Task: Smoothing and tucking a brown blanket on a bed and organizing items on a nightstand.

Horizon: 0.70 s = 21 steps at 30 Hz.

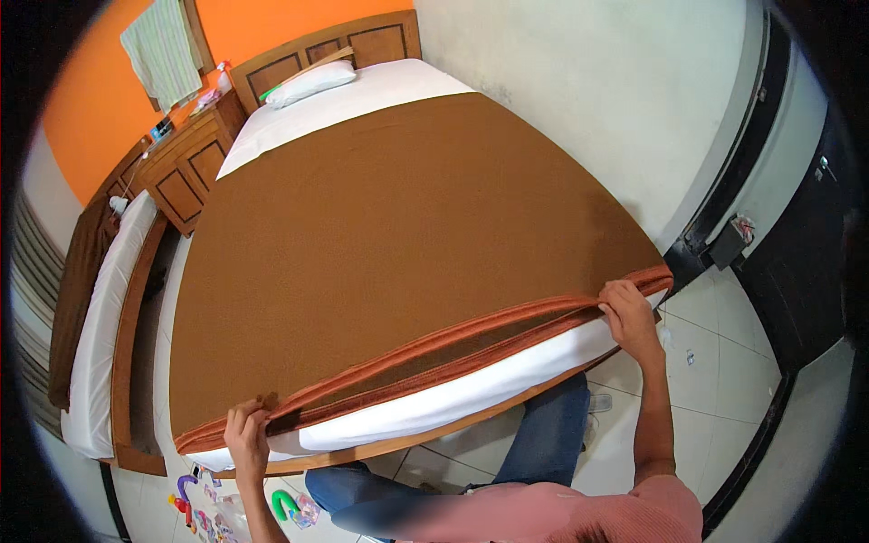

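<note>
A brown blanket [389,226] with a rust-coloured border lies spread over most of the bed, smooth across its middle. At the near left corner, my left hand [246,433] is closed on the blanket's border. Further right along the same edge, my right hand [626,312] pinches the border too. Between the hands the hem is lifted and folded, with a dark gap showing between its layers. Below it shows the white mattress side [453,395] above the wooden bed frame [380,445].
A white pillow [312,83] lies by the wooden headboard [380,41]. A wooden cabinet [188,167] and a second bed [100,362] stand at the left. Small toys [282,505] lie on the tiled floor near my left arm. A black door [806,244] is at the right.
</note>
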{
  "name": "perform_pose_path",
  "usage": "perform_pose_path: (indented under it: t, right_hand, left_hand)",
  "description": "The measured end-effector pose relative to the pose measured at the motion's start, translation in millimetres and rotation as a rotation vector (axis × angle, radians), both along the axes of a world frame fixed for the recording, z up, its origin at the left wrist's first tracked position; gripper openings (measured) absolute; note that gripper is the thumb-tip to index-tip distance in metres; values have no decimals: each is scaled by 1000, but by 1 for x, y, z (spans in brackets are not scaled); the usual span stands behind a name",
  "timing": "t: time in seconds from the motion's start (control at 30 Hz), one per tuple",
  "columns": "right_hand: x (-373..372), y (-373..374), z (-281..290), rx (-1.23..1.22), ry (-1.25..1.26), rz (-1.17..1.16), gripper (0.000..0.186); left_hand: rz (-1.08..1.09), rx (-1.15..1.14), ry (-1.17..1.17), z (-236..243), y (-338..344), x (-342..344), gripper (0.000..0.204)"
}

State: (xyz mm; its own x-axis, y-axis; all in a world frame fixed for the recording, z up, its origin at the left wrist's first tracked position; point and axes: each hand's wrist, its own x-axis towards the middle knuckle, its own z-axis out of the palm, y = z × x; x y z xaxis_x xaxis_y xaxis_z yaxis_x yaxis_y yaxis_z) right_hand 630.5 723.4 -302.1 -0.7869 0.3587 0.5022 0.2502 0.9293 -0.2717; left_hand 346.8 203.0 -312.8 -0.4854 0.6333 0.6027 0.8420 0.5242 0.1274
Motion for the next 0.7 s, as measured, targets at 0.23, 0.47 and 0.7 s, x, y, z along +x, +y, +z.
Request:
perform_pose_path:
  t: [0.23, 0.47, 0.7]
  right_hand:
    - [15, -5, -36, -4, -58, 43, 11]
    - [22, 22, -31, 67, -30, -127, 31]
    - [61, 95, -51, 134, 23, -344, 34]
  left_hand:
    - [68, -242, -140, 7, 11, 9, 16]
    - [-236, -262, -227, 16, 114, 21, 42]
    - [-420, -294, -198, 1, 155, 23, 23]
